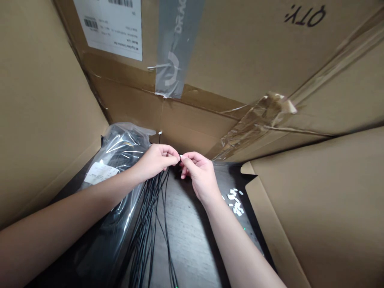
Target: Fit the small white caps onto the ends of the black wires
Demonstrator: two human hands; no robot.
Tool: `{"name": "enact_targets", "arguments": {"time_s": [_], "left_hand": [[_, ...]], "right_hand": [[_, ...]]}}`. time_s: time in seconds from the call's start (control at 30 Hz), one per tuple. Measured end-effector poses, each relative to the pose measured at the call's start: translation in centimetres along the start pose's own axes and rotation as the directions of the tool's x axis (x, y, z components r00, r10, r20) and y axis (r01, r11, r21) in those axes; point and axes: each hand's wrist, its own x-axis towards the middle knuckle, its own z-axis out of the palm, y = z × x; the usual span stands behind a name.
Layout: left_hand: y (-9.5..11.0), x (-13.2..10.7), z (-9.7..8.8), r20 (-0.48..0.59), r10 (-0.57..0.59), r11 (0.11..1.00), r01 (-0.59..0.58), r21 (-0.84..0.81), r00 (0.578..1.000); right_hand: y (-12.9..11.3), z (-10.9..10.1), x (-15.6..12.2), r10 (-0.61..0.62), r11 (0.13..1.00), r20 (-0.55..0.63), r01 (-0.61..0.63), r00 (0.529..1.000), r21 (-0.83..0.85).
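My left hand is pinched around a bundle of thin black cables, which hang down from it over the table in a long loose spray. My right hand meets it fingertip to fingertip, pinching a tiny white piece at the cable ends. The fingers hide most of that piece. To the right of my right hand, a loose pile of similar small white pieces lies on the dark wood tabletop.
A clear plastic bag holding dark coils and bearing a white label lies left of the cables. Brown cardboard box flaps with tape and a printed shipping label surround the tabletop on the left, back and right.
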Motion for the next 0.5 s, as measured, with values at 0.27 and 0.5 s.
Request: {"name": "enact_targets", "arguments": {"time_s": [0.27,0.5], "left_hand": [[0.1,0.1,0.0,0.016,-0.004,1.0,0.004,-0.009,1.0],[0.1,0.3,-0.1,-0.009,-0.007,1.0,0.007,-0.028,1.0]], "right_hand": [[-0.5,0.3,-0.2,0.012,0.999,-0.054,-0.009,0.998,0.048],[-1.1,0.4,-0.1,0.065,0.993,-0.048,-0.059,0.997,0.103]]}}
